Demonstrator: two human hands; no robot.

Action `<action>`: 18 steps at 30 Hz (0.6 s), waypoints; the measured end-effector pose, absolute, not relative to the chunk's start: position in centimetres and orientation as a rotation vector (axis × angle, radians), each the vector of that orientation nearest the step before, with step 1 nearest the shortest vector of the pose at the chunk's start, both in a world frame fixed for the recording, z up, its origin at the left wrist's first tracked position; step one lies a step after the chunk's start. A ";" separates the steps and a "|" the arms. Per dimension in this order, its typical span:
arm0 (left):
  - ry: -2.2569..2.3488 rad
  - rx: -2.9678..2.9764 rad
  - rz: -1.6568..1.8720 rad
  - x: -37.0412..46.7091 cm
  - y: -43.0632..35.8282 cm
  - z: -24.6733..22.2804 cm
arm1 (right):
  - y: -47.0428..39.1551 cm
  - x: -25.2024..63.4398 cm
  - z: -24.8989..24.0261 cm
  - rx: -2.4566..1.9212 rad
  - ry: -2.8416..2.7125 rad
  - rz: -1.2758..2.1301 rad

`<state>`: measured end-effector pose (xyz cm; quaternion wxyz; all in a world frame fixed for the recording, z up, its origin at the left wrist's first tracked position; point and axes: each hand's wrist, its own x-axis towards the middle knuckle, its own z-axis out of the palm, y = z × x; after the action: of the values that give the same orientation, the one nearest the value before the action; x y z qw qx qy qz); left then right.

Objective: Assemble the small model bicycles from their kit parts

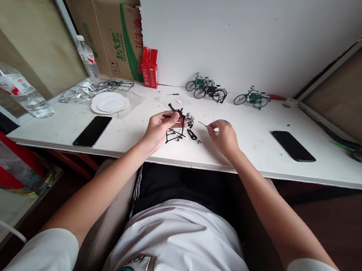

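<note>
My left hand (pixel 162 126) is closed on a black model bicycle frame (pixel 176 111), with small silvery parts at its right end. To the right, my right hand (pixel 223 137) pinches a thin tool with a slim metal shaft (pixel 202 123), which looks like a small screwdriver. The shaft points at the frame but stays apart from it. Its handle is hidden in my fingers. Below the held frame, a thin black part (pixel 174 136) and a small black elongated piece (pixel 192 134) lie on the white table (pixel 248 158). Tiny metal bits (pixel 199 141) are beside them.
Assembled model bicycles (pixel 210 92) stand along the back wall, with a green one (pixel 252 98) further right. Phones lie at left (pixel 92 131) and right (pixel 293 146). White plates (pixel 109 102), a red box (pixel 150 68) and a plastic bottle (pixel 16 85) occupy the left side.
</note>
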<state>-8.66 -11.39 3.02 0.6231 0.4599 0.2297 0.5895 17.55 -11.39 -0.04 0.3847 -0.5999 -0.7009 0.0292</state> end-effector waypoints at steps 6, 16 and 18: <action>0.495 1.065 1.260 -7.7 -12.8 3.1 | -12.0 16.9 2.9 -1.176 -1.395 0.637; 0.418 1.068 1.158 -6.9 -15.3 4.0 | -18.6 12.2 7.7 -0.877 -1.303 0.495; 0.405 1.079 1.155 -6.8 -15.9 4.4 | -19.9 11.4 8.1 -0.852 -1.297 0.507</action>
<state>-6.76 -15.93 4.37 0.6851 0.4818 0.1806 0.5157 11.44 -19.86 8.08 0.6851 -0.3801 -0.5787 0.2263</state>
